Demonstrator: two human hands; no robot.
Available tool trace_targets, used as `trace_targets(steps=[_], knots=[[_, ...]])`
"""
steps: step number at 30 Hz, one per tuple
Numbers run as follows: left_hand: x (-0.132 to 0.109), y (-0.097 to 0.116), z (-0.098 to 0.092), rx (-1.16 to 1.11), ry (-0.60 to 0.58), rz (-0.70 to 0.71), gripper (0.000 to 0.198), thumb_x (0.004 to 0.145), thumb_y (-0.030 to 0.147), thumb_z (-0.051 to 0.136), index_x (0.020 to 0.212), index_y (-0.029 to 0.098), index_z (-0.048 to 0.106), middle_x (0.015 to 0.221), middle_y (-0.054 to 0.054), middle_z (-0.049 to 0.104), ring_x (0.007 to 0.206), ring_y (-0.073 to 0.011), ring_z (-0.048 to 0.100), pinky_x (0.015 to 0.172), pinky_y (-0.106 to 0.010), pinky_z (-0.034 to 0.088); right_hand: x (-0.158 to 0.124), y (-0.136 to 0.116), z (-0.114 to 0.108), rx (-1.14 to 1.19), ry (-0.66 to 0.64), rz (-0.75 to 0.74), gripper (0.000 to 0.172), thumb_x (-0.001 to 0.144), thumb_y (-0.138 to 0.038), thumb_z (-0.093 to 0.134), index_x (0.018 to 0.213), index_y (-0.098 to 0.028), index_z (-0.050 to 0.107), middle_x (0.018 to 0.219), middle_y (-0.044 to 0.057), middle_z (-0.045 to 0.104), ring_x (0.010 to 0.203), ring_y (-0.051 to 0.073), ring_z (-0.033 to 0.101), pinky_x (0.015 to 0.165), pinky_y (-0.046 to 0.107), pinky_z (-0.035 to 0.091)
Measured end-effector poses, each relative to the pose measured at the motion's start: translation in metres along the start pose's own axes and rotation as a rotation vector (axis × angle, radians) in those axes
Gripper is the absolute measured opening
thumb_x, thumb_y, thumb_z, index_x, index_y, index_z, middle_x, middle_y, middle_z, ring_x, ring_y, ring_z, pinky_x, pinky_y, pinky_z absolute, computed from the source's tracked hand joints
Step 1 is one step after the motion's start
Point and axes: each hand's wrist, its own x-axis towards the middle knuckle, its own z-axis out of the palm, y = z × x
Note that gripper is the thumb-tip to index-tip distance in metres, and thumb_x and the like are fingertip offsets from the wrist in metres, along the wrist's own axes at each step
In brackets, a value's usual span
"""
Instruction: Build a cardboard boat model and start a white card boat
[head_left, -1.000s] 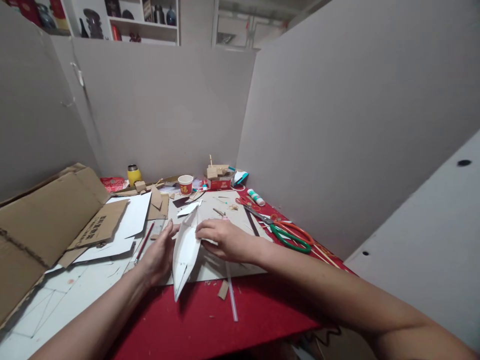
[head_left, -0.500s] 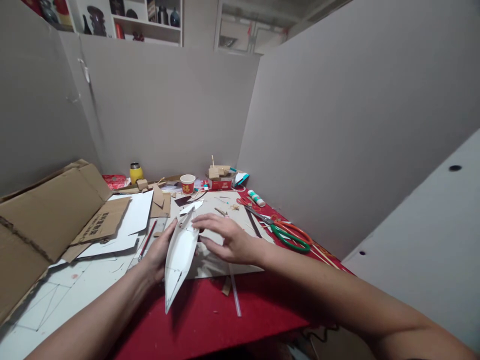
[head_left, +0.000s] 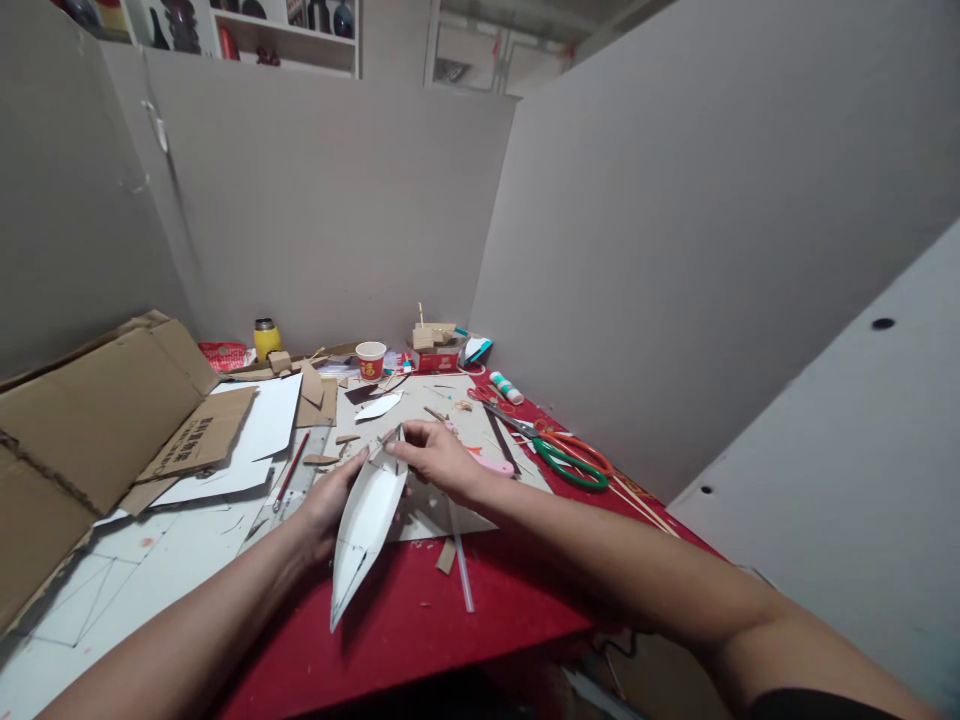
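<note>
1 right grip (head_left: pixel 437 460) now pinches the white hull (head_left: pixel 367 516).

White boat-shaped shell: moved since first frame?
Yes. Against the translucent strip, the white boat-shaped shell shifted down-frame and left; its near tip, formerly higher than the strip's near end, now shows lower.

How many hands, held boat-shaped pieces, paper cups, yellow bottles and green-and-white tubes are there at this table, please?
Hands (left hand, right hand): 2
Boat-shaped piece: 1
Paper cup: 1
Yellow bottle: 1
Green-and-white tube: 1
Total: 6
</note>
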Motion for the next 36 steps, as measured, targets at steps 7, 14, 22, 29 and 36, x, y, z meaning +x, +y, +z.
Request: trace_targets(steps=[7,14,22,29,36], knots=[[0.008,-0.010,-0.005,-0.017,-0.033,-0.033,0.034,0.088,0.034,0.050,0.094,0.006,0.067,0.065,-0.014,0.073,0.049,-0.0230,0.066,0.048,-0.031,0.054,-0.001,0.011,0.000,-0.031,0.055,0.044,0.014,0.071,-0.028,0.057,0.064,-0.016,0.055,0.056,-0.004,0.054,0.043,0.007,0.045,0.038,0.018,0.033],[0.006,-0.008,-0.004,-0.018,0.022,-0.034,0.032,0.085,0.029,0.049,0.088,0.004,0.068,0.062,-0.015,0.071,0.046,-0.0223,0.064,0.044,-0.029,0.052,0.006,0.015,0.006,-0.143,0.050,0.019,0.017,0.076,-0.029,0.054,0.071,-0.015,0.059,0.058,-0.003,0.055,0.043,0.008,0.047,0.038,0.018,0.037],[0.006,0.013,-0.007,-0.105,0.113,0.070,0.038,0.086,0.028,0.041,0.097,0.002,0.066,0.064,-0.016,0.071,0.046,-0.0224,0.065,0.042,-0.030,0.053,0.043,0.007,-0.017,-0.591,0.044,-0.156,0.028,0.088,-0.035,0.047,0.094,-0.013,0.063,0.092,0.009,0.067,0.080,0.017,0.062,0.070,0.029,0.050],[0.013,0.019,-0.019,-0.173,0.239,0.233,0.035,0.086,0.027,0.041,0.099,0.005,0.065,0.057,-0.011,0.068,0.043,-0.0218,0.064,0.040,-0.030,0.053,0.108,0.027,-0.006,-1.054,-0.054,-0.214,0.026,0.077,-0.026,0.068,0.099,-0.011,0.064,0.109,0.018,0.062,0.112,0.032,0.052,0.095,0.047,0.039],[0.017,0.020,-0.024,-0.227,0.287,0.296,0.028,0.084,0.024,0.045,0.096,0.007,0.065,0.053,-0.006,0.066,0.044,-0.0207,0.064,0.044,-0.029,0.054,0.136,0.038,-0.001,-1.071,-0.139,-0.198,0.026,0.093,-0.031,0.054,0.113,-0.016,0.058,0.116,0.008,0.059,0.097,0.019,0.060,0.083,0.039,0.051]])
